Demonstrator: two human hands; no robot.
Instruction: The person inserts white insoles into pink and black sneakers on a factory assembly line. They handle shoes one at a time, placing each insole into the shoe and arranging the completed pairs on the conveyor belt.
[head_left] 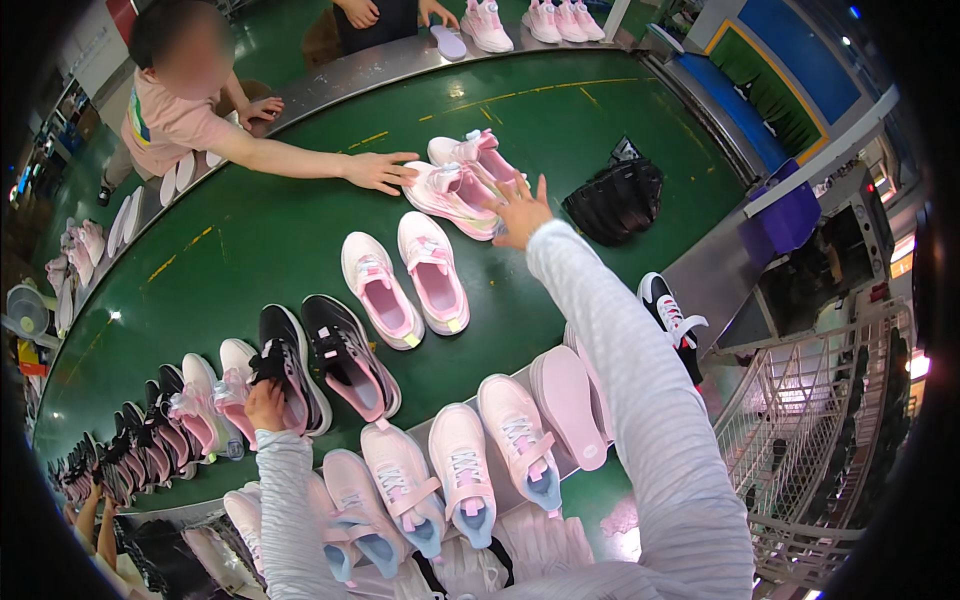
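My left hand is closed on the inner side of a black sneaker with a pink lining, its fingertips partly hidden at the shoe's opening. A matching black sneaker lies just to its right. Farther off, my right hand has its fingers spread at the heel of a pale pink sneaker. A second pale pink sneaker lies behind that one. Another person's hand reaches to its toe from the far left. Two more pink sneakers stand between my hands.
A long row of black and pink shoes runs left along the green conveyor belt. Nearer me, pink sneakers with blue linings stand on a metal ledge. A crumpled black bundle lies right of my hand, and a wire rack stands at right.
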